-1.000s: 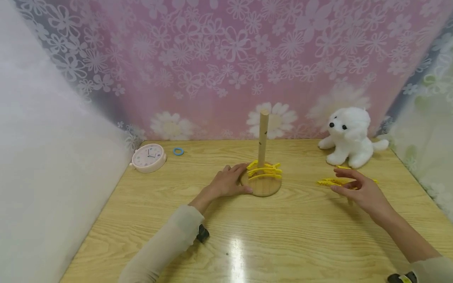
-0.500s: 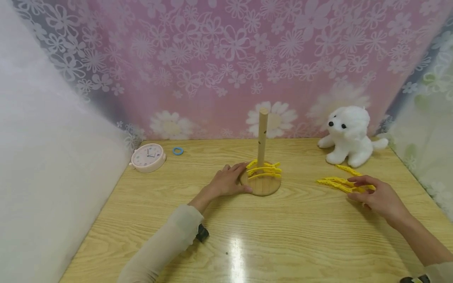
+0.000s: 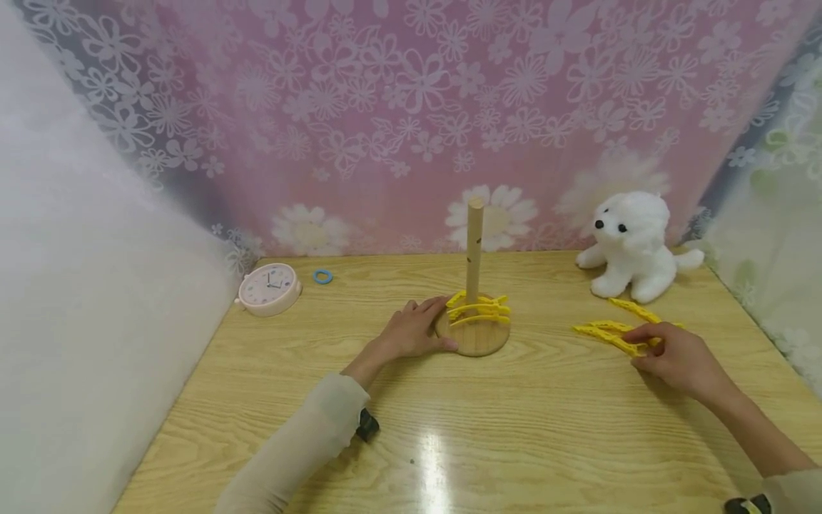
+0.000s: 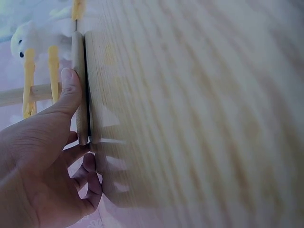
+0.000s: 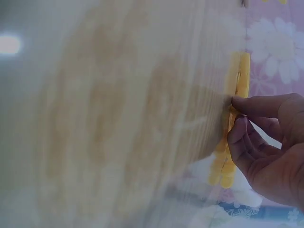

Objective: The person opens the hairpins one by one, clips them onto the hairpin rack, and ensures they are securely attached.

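Observation:
On the table stands a round wooden base [image 3: 478,344] with an upright wooden post [image 3: 474,250]. My left hand [image 3: 414,333] grips the base at its left edge, the thumb on its top face in the left wrist view. Several yellow hair clips [image 3: 493,309] sit around the post's lower end. To the right, my right hand [image 3: 683,358] pinches a yellow hair clip [image 5: 243,78] between thumb and fingers, low at the tabletop. Another yellow clip [image 3: 632,309] lies just behind that hand. The fingers partly hide the clips there, so their exact number is unclear.
A white plush dog [image 3: 636,250] sits at the back right. A pink alarm clock [image 3: 270,289] lies at the back left, with a small blue ring [image 3: 322,276] beside it. A pink floral curtain [image 3: 385,143] hangs behind the table [image 3: 321,428].
My right hand has moved right and toward me over the yellow clips, and its fingers have closed on one. The left hand has stayed on the base.

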The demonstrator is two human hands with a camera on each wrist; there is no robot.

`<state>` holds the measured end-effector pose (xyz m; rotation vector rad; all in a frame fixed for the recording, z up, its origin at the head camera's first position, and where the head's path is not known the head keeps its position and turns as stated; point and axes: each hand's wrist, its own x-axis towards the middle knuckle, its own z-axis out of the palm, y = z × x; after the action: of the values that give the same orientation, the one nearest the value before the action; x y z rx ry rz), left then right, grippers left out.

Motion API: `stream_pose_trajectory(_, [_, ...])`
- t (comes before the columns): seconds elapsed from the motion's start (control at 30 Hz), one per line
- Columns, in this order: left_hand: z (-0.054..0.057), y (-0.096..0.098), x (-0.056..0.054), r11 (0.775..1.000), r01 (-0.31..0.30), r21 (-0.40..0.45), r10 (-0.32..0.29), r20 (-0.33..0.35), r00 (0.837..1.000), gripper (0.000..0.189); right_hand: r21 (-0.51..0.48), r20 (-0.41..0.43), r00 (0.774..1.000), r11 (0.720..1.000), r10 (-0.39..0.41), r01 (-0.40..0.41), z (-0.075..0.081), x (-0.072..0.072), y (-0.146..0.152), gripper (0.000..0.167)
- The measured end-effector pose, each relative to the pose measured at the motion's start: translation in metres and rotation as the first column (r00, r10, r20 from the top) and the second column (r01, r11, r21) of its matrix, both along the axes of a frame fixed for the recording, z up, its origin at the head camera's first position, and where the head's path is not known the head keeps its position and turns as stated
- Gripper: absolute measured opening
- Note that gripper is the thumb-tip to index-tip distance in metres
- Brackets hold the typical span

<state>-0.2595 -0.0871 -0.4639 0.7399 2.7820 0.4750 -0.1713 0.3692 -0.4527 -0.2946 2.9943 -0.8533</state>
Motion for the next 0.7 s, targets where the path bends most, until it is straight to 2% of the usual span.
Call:
stream_pose_trajectory(0.1, [0.0004,-0.0002,-0.0001,1.0,0.002,0.001,-0.002,0.001,1.0,0.098,0.021,0.002,1.0,1.0,0.018,-0.018,0.0002,-0.0021,0.0021,0.039])
stream_pose_trajectory(0.27, [0.0013,-0.001,-0.0003,1.0,-0.001,-0.008,0.001,-0.001,1.0,0.099,0.033,0.053,0.997,0.998,0.059,-0.061,0.0019,-0.0049,0.0091,0.047])
stream_pose_trajectory(0.43, [0.001,-0.0011,-0.0013,1.0,-0.006,-0.007,0.006,-0.011,1.0,0.098,0.039,0.05,0.996,0.996,0.078,-0.08,0.0031,-0.0051,0.0093,0.042])
stream_pose_trajectory(0.7, [0.0012,0.0003,0.0008,1.0,-0.001,0.003,0.001,0.003,1.0,0.099,-0.035,0.006,1.0,0.999,0.017,-0.016,0.0049,-0.0012,0.0031,0.038])
